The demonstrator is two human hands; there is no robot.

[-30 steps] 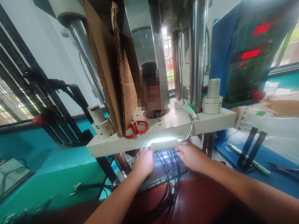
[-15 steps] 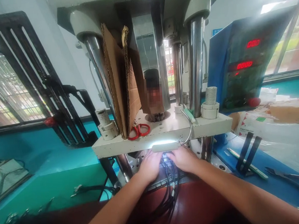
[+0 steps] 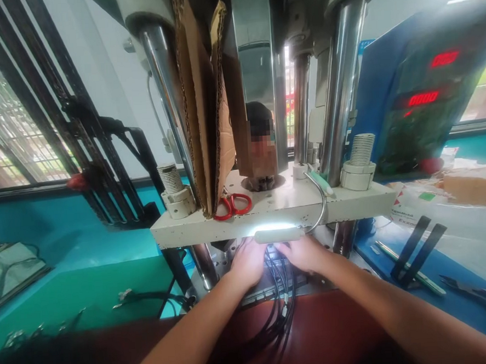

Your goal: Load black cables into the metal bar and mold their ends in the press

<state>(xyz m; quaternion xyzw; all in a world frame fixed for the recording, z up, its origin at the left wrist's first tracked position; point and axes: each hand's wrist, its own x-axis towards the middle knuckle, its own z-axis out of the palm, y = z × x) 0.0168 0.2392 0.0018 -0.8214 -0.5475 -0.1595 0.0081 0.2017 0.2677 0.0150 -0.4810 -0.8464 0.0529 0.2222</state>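
Under the front edge of the press plate, my left hand [image 3: 249, 262] lies over a metal mould [image 3: 266, 295], its fingertips hidden by the lamp and plate. My right hand [image 3: 304, 253] is opposite it, with the thumb beside the upper ends of several black cables [image 3: 283, 295]; its other fingers are hidden too. Whether either hand grips anything does not show. The cables run down between my hands onto a dark red surface [image 3: 317, 320]. A lit lamp bar [image 3: 278, 235] hangs just above both hands.
On the press plate [image 3: 205, 231] are red-handled scissors [image 3: 241, 203] and upright cardboard [image 3: 199, 108]. Steel columns [image 3: 343, 77] flank it. A blue control box [image 3: 402, 95] stands right; below lie pliers [image 3: 467, 289] and a pale green pen-like tool [image 3: 413, 270]. Cables [image 3: 147, 297] lie left.
The view has shifted closer, so the press and control box appear larger and further right. Both hands stay under the plate beside the cables, with little visible movement.
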